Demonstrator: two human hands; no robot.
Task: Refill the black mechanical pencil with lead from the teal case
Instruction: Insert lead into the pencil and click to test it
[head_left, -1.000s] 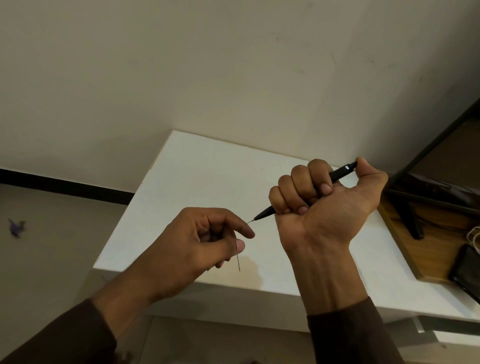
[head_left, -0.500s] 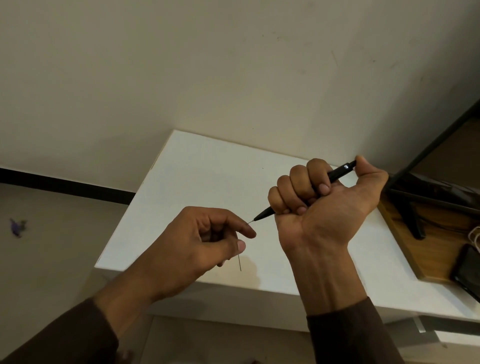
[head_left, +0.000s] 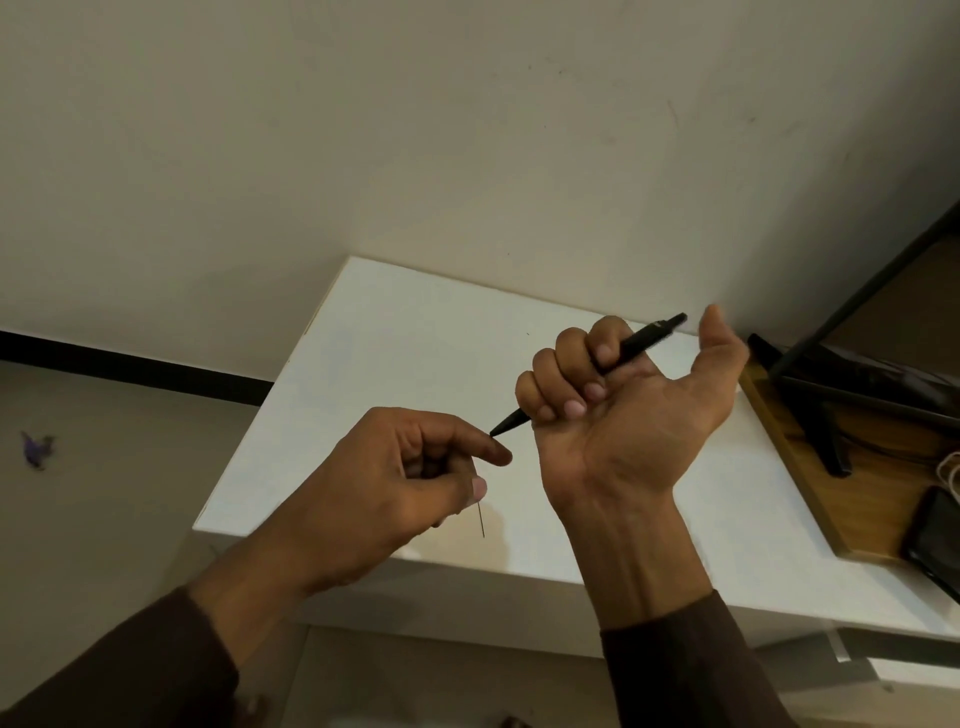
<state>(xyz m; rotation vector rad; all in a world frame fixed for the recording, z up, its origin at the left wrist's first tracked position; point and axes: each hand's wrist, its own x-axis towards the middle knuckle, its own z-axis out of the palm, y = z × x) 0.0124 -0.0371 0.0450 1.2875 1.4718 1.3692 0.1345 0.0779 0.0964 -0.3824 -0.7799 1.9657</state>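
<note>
My right hand holds the black mechanical pencil in a fist above the white table. The thumb stands lifted off the pencil's push button at the upper right. The pencil's tip points down-left and touches the index fingertip of my left hand. That hand pinches a thin lead between thumb and fingers, and the lead hangs down below the thumb. The teal case is not in view.
A wooden desk with a black monitor stand adjoins the table on the right, with a dark phone near its front. A beige wall rises behind. The floor lies at the left with a small purple scrap.
My right thumb has lifted off the pencil's push button. The short lead that stuck out of the tip no longer shows, and my left index fingertip now touches the tip.
</note>
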